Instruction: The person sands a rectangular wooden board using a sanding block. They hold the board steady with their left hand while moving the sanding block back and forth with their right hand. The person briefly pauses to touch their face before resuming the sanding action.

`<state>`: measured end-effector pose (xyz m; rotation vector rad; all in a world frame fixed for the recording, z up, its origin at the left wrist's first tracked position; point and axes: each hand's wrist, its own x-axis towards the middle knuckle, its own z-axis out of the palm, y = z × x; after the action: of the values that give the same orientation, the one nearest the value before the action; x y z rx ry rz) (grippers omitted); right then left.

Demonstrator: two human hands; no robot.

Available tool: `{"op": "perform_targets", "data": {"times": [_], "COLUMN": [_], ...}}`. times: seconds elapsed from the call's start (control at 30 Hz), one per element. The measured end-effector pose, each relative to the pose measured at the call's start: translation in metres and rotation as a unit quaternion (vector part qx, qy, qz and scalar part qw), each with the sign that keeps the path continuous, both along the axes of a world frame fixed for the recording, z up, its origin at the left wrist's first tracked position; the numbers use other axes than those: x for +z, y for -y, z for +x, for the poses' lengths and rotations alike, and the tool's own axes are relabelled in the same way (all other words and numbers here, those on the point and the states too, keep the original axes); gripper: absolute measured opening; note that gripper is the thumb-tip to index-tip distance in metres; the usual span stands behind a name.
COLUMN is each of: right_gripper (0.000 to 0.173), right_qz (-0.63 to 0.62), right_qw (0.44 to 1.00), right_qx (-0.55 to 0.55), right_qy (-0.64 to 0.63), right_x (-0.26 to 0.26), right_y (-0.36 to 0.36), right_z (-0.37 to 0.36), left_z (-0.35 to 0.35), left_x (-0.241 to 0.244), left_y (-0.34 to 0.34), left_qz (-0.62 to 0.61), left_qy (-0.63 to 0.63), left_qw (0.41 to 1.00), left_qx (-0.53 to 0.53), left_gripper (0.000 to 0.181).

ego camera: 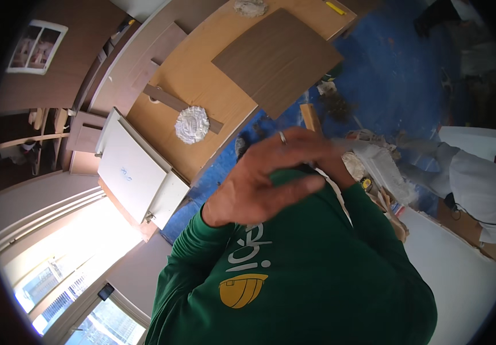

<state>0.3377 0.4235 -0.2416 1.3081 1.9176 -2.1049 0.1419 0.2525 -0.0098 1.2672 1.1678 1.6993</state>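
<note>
My left hand (256, 185) is raised in front of my chest, blurred, with its thumb apart from the bent fingers and no object seen in it. Mostly hidden behind it, my right hand (332, 161) crosses close by; whether the two touch is unclear. A ring shows on a finger where they overlap. Beyond them, a brown wood-grain panel (280, 60) lies over the edge of a plywood worktop (230, 108). A narrow brown strip (168, 98) lies there too, with a crinkled white round bundle (192, 125) on or against it and a tape roll (155, 100) at its far end.
White cabinet doors (131, 168) with hinges lean at the left, near a bright window (75, 241). Blue covering (373, 64) spreads over the floor. At the right are plastic and paper scraps (381, 168), a yellow tape measure (366, 184) and a white panel (446, 263). A timber piece (310, 117) stands beyond my hands.
</note>
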Motion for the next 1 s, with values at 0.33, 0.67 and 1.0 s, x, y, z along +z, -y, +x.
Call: {"op": "perform_targets", "data": {"times": [0.33,0.67,1.0], "right_gripper": [0.048,0.043,0.024], "right_qz": [0.318,0.433,0.420], "right_qw": [0.925,0.871,0.890], "right_qx": [0.108,0.192,0.174], "right_qy": [0.177,0.129,0.022], "right_x": [-0.120,-0.138,-0.138], "right_y": [0.018,0.000,-0.005], "right_z": [0.133,0.144,0.128], "left_z": [0.098,0.171,0.130], "left_x": [0.095,0.126,0.065], "left_y": [-0.062,-0.037,-0.079], "left_qz": [0.517,0.421,0.466], "left_qy": [0.315,0.443,0.082], "left_qw": [0.794,0.790,0.877], "left_qx": [-0.056,0.032,0.084], "left_gripper": [0.021,0.028,0.020]}}
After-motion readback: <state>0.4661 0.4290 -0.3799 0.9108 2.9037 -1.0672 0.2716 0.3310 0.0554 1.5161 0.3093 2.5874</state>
